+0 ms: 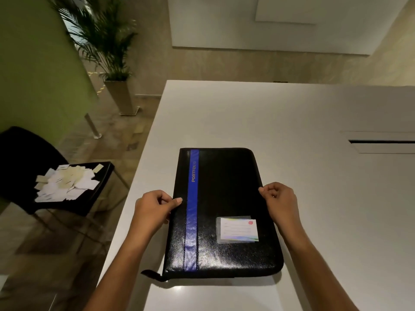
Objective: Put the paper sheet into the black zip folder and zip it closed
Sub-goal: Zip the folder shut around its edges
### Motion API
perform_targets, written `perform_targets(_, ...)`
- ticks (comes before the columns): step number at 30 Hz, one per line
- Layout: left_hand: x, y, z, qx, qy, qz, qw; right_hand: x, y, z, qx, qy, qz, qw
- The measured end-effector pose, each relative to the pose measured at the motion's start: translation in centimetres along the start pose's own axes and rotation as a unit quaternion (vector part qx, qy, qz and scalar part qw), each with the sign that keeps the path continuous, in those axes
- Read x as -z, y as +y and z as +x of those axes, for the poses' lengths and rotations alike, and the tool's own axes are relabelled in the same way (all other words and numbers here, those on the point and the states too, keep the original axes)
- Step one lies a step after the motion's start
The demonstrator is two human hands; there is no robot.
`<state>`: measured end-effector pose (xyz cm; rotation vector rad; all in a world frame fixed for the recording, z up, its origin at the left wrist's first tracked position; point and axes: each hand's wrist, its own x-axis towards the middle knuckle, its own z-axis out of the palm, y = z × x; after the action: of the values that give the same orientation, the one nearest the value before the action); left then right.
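Note:
The black zip folder [229, 198] lies flat and closed on the white table [292, 113], with a blue stripe reading PORTFOLIO and a card pocket on its cover. Its zip pull tab [151, 274] sticks out at the near left corner. My left hand [155, 207] grips the folder's left edge, thumb on the cover. My right hand [279, 198] sits at the folder's right edge, fingers curled; whether it pinches the edge is unclear. No paper sheet shows on the table.
A black chair [24, 153] stands left of the table with a pile of small paper slips [65, 186] on its seat. A cable slot [381, 142] is cut into the table at the right. A potted plant [116, 70] stands on the floor beyond.

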<state>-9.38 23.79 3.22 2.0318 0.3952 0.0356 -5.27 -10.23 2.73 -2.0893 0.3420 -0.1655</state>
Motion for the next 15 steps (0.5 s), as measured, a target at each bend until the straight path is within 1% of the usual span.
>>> perform_targets(6, 0.0, -0.7, 0.0, 0.008, -0.006, 0.006, 1.0, -0.8, 0.5, -0.3, -0.007, 0.006, -0.007, 1.0)
perform_targets(15, -0.4, -2.5, 0.1, 0.02, 0.0, 0.04, 0.999, -1.9, 2.0, -0.7, -0.003, 0.007, -0.058, 0.998)
